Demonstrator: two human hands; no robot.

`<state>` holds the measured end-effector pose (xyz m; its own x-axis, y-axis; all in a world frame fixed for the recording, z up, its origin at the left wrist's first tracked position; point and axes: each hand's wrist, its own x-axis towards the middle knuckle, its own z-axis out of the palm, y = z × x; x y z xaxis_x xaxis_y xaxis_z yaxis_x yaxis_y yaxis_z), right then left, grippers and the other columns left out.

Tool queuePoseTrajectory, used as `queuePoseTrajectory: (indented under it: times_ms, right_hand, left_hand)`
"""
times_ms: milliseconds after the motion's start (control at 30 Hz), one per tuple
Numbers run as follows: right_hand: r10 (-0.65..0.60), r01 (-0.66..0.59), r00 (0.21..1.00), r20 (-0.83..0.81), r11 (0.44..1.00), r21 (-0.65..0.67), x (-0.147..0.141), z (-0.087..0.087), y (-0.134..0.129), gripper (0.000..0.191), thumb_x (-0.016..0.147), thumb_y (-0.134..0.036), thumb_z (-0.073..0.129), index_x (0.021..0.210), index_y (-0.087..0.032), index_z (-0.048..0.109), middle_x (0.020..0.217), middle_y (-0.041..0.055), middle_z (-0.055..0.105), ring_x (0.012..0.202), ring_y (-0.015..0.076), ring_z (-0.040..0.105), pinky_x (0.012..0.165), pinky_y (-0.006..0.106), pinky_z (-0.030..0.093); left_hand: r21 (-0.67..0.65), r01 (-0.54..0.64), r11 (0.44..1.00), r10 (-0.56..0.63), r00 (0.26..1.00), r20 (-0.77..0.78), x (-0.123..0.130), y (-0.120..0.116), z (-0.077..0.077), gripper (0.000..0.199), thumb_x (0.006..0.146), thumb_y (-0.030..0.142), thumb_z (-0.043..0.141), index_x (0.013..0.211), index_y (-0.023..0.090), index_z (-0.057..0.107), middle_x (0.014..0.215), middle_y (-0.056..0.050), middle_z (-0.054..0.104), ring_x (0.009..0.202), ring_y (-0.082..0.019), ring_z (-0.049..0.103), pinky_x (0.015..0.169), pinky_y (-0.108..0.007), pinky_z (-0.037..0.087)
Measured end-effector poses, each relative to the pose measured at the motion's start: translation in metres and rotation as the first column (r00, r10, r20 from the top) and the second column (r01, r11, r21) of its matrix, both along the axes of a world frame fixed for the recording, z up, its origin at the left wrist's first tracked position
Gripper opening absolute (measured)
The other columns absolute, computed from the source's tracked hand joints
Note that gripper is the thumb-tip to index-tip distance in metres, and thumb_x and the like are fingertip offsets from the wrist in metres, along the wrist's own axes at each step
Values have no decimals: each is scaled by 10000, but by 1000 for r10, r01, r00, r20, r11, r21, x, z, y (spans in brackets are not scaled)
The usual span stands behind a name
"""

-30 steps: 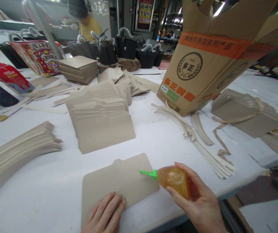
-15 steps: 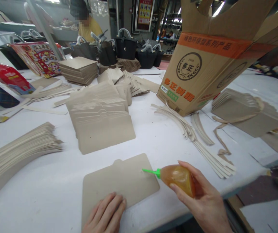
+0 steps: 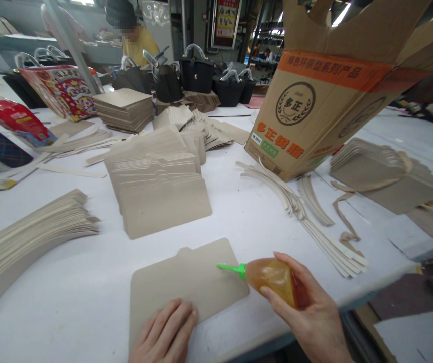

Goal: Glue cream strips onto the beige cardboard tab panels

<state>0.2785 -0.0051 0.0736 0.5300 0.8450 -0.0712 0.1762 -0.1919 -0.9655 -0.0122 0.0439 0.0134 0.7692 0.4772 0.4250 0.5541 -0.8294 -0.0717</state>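
A flat beige board (image 3: 178, 280) with rounded corners and a small tab on its far edge lies near the front of the table. My left hand (image 3: 167, 327) rests on its lower part, fingers stretched out and lying flat. In my right hand (image 3: 310, 312) is a squeeze bottle (image 3: 271, 280) of amber liquid, probably glue, tipped on its side. Its thin green nozzle points left over the right half of the board; whether the tip touches the surface I cannot tell. Beyond lies an overlapping spread of similar boards (image 3: 167, 201).
Thick curved strips (image 3: 31, 242) are stacked at left, with looser narrow strips (image 3: 314, 232) at right. A tall open carton (image 3: 295, 111) stands behind those. Black handbags (image 3: 195, 75) and a board stack (image 3: 123, 111) sit farther back, near a person in yellow (image 3: 140, 45).
My right hand and the bottle have shifted slightly left, carrying the nozzle tip farther over the board. My left hand stays nearly in place on the board.
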Motion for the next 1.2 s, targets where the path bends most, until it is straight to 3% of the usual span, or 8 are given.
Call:
queuePoseTrajectory:
  times_ms: [100,200,267,400,600,833,1067,1200]
  right_hand:
    - [-143,160,933,-330,987,27,-2,12,9,569,675,-331,805,1183,-265,556,1044,46,707,897,247,684,771,322,590]
    - [-200,240,680,-705,970,-43,-3,26,18,418,716,-385,759,1083,-246,618,1012,51,721,846,249,701,676,310,604]
    - [-198,214,575,-794,973,-88,-6,29,21,373,715,-388,754,1037,-231,650,1010,63,724,832,253,706,661,304,605]
    - [-92,102,703,-706,994,-27,-18,16,19,465,686,-343,786,1109,-260,612,1064,70,709,855,261,697,679,335,608]
    - [188,-206,914,-359,978,-12,-62,2,17,583,643,-321,824,1161,-277,560,1014,57,718,865,248,694,730,264,591]
    - [246,-251,953,-176,968,-5,-104,-1,20,561,665,-358,778,1175,-264,566,1150,63,651,973,244,660,811,246,563]
    - [350,-350,937,16,937,13,-102,-8,30,543,684,-303,777,1187,-258,577,1141,70,657,984,263,658,837,304,570]
    - [316,-317,948,42,948,16,-100,-3,31,545,669,-295,788,1174,-261,587,1133,60,660,952,253,670,814,282,578]
  left_hand:
    - [-13,2,1000,-2,1000,23,2,0,2,346,908,173,436,1205,257,593,1203,61,650,1101,-152,584,897,-257,465]
    - [-34,-27,999,30,996,87,7,-1,10,321,941,193,394,1157,244,626,1155,49,676,1080,-152,595,907,-263,444]
    - [-42,-49,998,55,989,140,10,-4,17,326,950,183,372,1113,234,650,1104,39,698,1049,-143,609,906,-259,433]
    - [-25,-100,995,103,961,257,13,-17,24,313,916,108,401,1022,199,681,1008,16,725,985,-134,632,901,-253,434]
    - [-33,-252,967,249,917,311,8,-35,13,248,896,141,468,1013,181,683,992,13,726,983,-143,633,946,-256,415]
    - [-41,-250,967,248,902,352,5,-35,6,278,878,118,446,1027,172,674,981,-3,722,973,-135,636,920,-247,445]
    - [-42,-250,967,247,890,383,4,-34,5,301,849,87,441,1011,174,680,965,-9,726,956,-138,637,917,-250,447]
    - [-62,-242,968,246,880,406,5,-34,2,308,834,72,450,1007,168,686,989,5,724,962,-140,632,937,-252,418]
